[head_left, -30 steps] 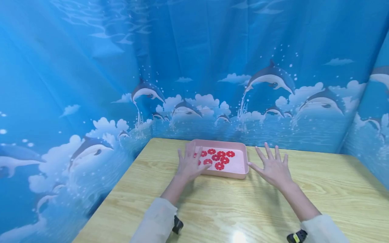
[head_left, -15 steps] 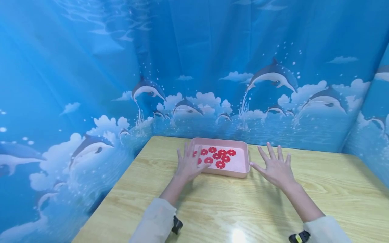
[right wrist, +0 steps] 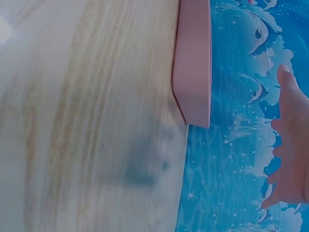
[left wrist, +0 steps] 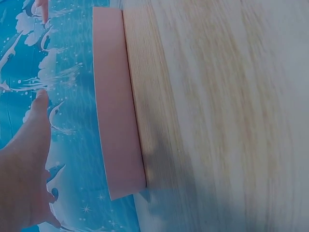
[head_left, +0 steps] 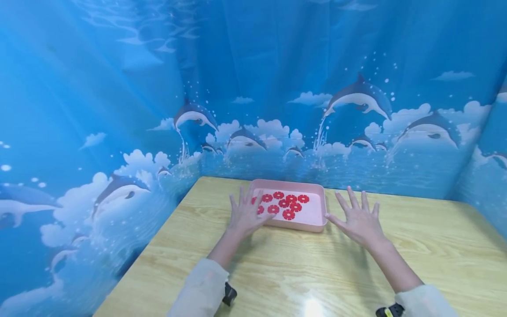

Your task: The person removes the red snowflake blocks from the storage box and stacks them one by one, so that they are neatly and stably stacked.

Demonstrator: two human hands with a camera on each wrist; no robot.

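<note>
A shallow pink tray (head_left: 295, 226) lies near the far edge of the table, with several red notched discs (head_left: 288, 214) scattered on its pale bottom. Fingers spread, my left hand (head_left: 246, 218) hovers over the tray's left end and hides some of the discs. My right hand (head_left: 361, 223) is held just beyond the tray's right end, fingers also spread, its thumb tip close to the rim. Neither hand holds anything. Both wrist views show the tray's outer wall (left wrist: 118, 106) below the raised left hand (left wrist: 26, 164) and right hand (right wrist: 293, 140).
The light wood-grain table (head_left: 289, 268) has its left edge running diagonally toward the viewer. Blue curtains (head_left: 253, 79) printed with dolphins and clouds hang behind the table and at both sides. Dark straps (head_left: 229, 294) sit by the sleeve cuffs.
The head view has shifted slightly. Both hands keep their spread-finger pose in nearly the same place, and the tray and discs stay put.
</note>
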